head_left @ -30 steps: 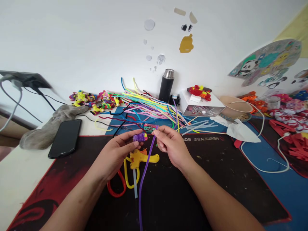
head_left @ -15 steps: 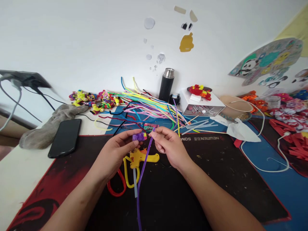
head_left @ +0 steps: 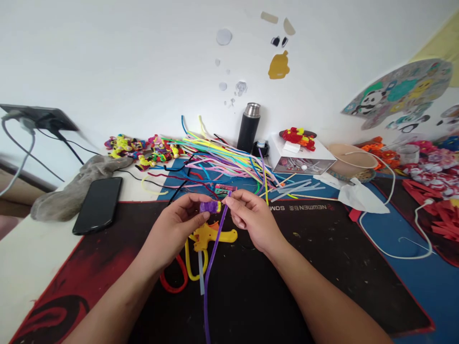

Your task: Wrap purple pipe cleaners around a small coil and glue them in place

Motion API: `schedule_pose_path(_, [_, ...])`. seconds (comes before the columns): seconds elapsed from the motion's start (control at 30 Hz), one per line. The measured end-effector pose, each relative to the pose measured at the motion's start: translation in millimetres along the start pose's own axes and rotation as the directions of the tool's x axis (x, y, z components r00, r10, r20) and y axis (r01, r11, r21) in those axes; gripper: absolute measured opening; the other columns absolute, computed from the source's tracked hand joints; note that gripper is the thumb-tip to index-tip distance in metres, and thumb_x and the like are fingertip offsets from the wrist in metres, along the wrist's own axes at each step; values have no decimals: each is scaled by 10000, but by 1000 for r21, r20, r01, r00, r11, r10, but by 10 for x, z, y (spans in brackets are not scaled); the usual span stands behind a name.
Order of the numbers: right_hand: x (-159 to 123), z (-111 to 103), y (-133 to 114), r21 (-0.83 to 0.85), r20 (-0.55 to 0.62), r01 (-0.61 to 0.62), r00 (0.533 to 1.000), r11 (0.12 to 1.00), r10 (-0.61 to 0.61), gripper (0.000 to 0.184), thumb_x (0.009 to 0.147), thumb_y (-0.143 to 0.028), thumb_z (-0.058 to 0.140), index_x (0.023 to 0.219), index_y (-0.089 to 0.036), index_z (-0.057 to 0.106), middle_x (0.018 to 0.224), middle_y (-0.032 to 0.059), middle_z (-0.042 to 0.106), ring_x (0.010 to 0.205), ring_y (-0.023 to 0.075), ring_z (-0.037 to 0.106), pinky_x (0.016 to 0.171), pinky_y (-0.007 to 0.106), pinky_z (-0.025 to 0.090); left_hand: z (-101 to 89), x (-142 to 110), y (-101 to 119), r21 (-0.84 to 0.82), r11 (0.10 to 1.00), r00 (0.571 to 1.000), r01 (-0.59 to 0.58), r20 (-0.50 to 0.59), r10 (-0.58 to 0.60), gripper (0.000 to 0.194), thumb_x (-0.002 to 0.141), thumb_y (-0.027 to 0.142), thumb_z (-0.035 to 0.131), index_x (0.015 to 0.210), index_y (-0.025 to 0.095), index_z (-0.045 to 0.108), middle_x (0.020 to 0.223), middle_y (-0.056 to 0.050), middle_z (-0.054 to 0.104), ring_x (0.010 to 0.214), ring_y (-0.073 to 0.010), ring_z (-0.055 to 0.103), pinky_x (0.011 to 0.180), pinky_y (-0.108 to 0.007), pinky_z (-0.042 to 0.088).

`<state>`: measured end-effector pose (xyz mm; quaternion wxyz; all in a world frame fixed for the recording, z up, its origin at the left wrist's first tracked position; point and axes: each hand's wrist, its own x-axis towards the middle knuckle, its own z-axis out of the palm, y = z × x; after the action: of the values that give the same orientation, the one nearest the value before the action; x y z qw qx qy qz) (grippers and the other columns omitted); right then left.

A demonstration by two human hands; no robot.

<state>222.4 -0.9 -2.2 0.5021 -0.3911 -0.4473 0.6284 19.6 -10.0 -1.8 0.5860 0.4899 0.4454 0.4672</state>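
Observation:
Between the thumb and fingers of my left hand (head_left: 182,222) is a small purple coil of wound pipe cleaner (head_left: 209,206), yellow at its right end. My right hand (head_left: 253,217) pinches a long purple pipe cleaner (head_left: 214,253) near its upper tip, just right of the coil; the rest hangs down toward the bottom of the view. Beneath the hands lies a yellow glue gun (head_left: 211,236) with a clear glue stick (head_left: 201,274) sticking out toward me. Scissors with red and yellow handles (head_left: 174,282) lie partly under it and my left hand.
Loose pipe cleaners (head_left: 222,153) are heaped behind the hands. A black phone (head_left: 97,205) lies on the left. At the back stand a black thermos (head_left: 248,129), a white drawer box (head_left: 301,155) and a beige bowl (head_left: 347,158). A white cable (head_left: 394,255) curls on the right.
My right hand has moved slightly left, bringing the pipe cleaner's tip nearer the coil. The coil has turned a little in my left fingers, and the hanging length has swung left.

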Motion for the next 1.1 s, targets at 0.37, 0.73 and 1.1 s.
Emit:
schedule_pose_path(0.37, [-19, 8, -2, -39, -5, -8, 1000, 999, 8, 335, 883, -507, 846, 873, -208, 696, 552, -89, 492, 465, 82, 359, 471, 249, 235, 21, -2, 41, 6, 1000, 1000, 7, -8, -7, 290, 810, 315, 923, 1055, 227, 797, 1049, -53, 803, 1007, -236, 727, 901, -316, 554])
schedule_pose_path(0.73, [-16, 30, -2, -62, 16, -13, 1000, 998, 14, 340, 875, -517, 838, 883, -213, 686, 550, -94, 493, 461, 85, 360, 465, 247, 240, 13, -27, 46, -70, 991, 994, 111, -6, -112, 240, 806, 339, 919, 1014, 242, 852, 959, -37, 791, 877, -199, 694, 796, -275, 528])
schedule_pose_path(1.1, [-27, 52, 52, -68, 31, -19, 999, 998, 21, 350, 857, -538, 854, 875, -217, 716, 573, -77, 517, 476, 90, 376, 460, 246, 263, 76, -71, 111, 116, 991, 983, 65, 166, -83, 256, 876, 508, 861, 900, 253, 850, 926, -50, 784, 864, -236, 692, 803, -309, 537])
